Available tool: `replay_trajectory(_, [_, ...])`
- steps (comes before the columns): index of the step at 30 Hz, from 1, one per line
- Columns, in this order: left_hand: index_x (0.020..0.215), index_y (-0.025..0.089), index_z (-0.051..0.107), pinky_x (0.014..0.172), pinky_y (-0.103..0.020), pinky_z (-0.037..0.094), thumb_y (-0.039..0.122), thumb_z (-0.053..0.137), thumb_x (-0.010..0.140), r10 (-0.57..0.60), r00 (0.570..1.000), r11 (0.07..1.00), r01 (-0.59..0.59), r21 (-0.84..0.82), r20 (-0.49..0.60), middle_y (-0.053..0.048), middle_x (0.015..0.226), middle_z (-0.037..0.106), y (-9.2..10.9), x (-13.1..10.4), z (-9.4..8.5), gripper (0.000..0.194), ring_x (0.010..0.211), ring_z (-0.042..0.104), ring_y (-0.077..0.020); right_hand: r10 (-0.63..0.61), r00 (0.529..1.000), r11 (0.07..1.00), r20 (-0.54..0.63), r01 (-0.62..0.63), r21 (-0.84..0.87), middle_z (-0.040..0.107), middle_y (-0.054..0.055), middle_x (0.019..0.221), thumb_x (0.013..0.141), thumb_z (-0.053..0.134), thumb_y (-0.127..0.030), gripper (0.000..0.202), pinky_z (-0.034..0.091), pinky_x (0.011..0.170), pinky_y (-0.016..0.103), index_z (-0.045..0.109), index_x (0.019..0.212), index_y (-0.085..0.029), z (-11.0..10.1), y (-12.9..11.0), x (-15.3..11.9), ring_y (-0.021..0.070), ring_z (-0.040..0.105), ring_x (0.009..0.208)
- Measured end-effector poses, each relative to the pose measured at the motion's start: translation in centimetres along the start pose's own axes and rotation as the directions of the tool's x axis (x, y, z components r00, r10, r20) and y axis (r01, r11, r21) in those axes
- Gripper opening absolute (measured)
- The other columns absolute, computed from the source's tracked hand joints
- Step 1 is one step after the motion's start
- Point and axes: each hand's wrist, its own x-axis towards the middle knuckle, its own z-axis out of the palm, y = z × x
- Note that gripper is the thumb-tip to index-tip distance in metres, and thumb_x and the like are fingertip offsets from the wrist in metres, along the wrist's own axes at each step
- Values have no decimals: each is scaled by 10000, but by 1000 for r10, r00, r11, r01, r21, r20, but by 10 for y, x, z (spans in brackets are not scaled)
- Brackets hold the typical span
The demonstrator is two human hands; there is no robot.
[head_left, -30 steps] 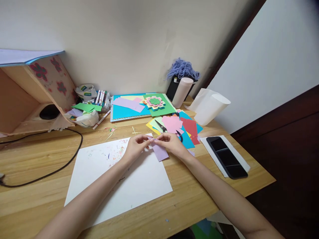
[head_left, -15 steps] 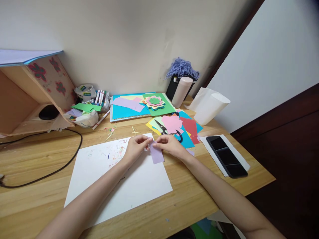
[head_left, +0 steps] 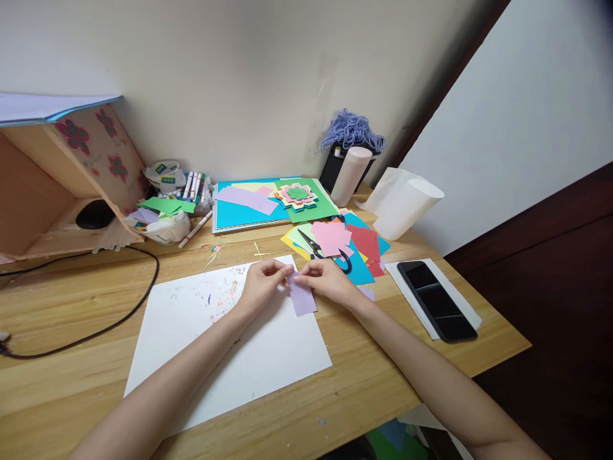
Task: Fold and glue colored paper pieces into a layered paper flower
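Observation:
Between my two hands is a small piece of lilac paper (head_left: 302, 301), pinched near its upper edge. My left hand (head_left: 262, 284) grips its upper left corner with thumb and fingertips. On the other side, the thumb and fingers of my right hand (head_left: 326, 280) close on its upper right part. The lower end of the paper hangs free over the right edge of a white sheet (head_left: 191, 358) marked with coloured specks. Just beyond my right hand lie black scissors (head_left: 345, 260) on a heap of coloured paper scraps, with a pink piece (head_left: 330, 237) on top.
A layered paper flower (head_left: 297, 195) rests on coloured sheets at the back. Markers (head_left: 194, 185) and a scrap-filled bag (head_left: 165, 229) stand left, by a box (head_left: 108, 160) and a black cable (head_left: 156, 281). At right are a phone (head_left: 433, 300) and a paper roll (head_left: 407, 207).
Both hands keep their pinch on the lilac paper in nearly the same place. The view has shifted very slightly.

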Motion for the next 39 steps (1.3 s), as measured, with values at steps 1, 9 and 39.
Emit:
replay_trajectory(1, [586, 159, 611, 529, -229, 402, 406, 621, 699, 10, 1000, 1000, -10, 0, 3, -12, 537, 594, -1, 0, 0, 272, 514, 533, -121, -2, 1000, 1000, 1, 2, -1, 654, 28, 687, 663, 669, -398, 250, 439, 588, 253, 613, 658, -154, 0, 0, 0, 151, 602, 651])
replay_trajectory(9, [619, 155, 621, 567, -227, 406, 388, 620, 701, 32, 999, 999, -33, 17, 14, -1, 555, 588, -5, 1, 0, 247, 534, 532, -115, -53, 999, 997, -7, 53, 52, 654, 26, 732, 701, 630, -394, 236, 446, 612, 254, 614, 722, -159, 2, -2, 2, 147, 599, 682])
replay_trajectory(39, [649, 141, 627, 490, -215, 398, 401, 561, 734, -29, 998, 999, 27, 41, 51, -28, 580, 627, -8, 2, -1, 281, 492, 551, -112, -12, 983, 993, -183, -9, -119, 663, 37, 692, 675, 566, -257, 138, 428, 557, 229, 632, 672, -136, -6, -6, 2, 154, 601, 646])
